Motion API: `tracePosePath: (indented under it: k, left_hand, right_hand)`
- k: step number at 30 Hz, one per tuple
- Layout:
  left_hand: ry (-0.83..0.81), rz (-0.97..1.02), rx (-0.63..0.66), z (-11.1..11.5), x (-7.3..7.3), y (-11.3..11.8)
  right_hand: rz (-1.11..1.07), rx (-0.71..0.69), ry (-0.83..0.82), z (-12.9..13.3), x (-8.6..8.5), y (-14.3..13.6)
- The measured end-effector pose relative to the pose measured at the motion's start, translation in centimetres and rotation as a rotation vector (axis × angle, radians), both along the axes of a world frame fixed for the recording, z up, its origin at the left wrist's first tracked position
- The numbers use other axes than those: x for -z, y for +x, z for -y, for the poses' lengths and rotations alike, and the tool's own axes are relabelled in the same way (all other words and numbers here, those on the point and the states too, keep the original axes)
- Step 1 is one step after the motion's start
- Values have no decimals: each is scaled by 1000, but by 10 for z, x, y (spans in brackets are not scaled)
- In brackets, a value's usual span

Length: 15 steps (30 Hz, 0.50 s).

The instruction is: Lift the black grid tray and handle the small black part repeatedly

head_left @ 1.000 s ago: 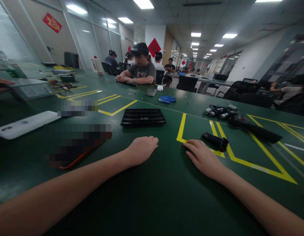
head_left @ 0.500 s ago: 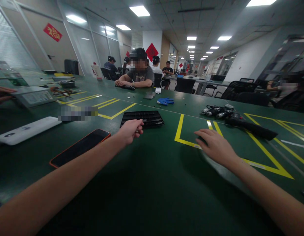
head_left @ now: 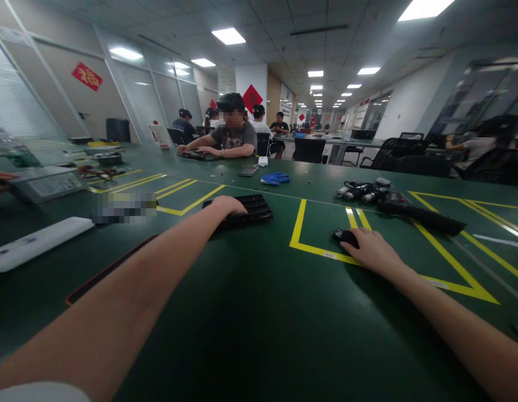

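My left hand (head_left: 230,206) reaches over the black compartment tray (head_left: 258,210) on the green table. Its back faces me, and most of its fingers are hidden behind the hand, so whether they hold anything does not show. To the right, my right hand (head_left: 370,248) has its thumb and fingers closed around a small black object (head_left: 345,238) with a greyish mark at its left end. That object is held low at the yellow tape frame (head_left: 298,223). Under my left forearm lies a dark phone-like slab (head_left: 110,269) with an orange-red edge, partly covered.
A white elongated device (head_left: 41,243) and a grey box (head_left: 49,184) stand at left. A blue glove (head_left: 276,178) lies beyond the tray. Cabled metal cylinders (head_left: 359,191) and a long black piece (head_left: 422,218) lie at right. Across the table sits a person (head_left: 234,134).
My left hand has gone from in front of the tray to over it, its forearm covering more of the slab. A black object now shows in my right hand. The view has shifted slightly.
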<state>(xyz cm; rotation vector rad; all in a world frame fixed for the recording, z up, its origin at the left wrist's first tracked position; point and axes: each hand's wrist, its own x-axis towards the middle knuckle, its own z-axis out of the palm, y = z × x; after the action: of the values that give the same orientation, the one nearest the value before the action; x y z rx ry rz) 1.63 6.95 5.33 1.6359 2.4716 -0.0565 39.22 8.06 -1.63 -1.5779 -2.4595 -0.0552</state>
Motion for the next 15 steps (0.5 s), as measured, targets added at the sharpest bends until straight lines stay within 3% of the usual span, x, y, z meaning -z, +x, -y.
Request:
tracePosePath:
  k: [3, 10, 15]
  left_hand:
    - [-98, -65, -59, -1, 2, 7]
    - [43, -225, 125, 31, 12, 23]
    - [60, -227, 297, 48, 14, 16]
  right_hand:
    - [-107, -69, 25, 4, 1, -4]
    - [-282, -190, -150, 25, -7, -44]
    - [-318, -274, -180, 27, -10, -75]
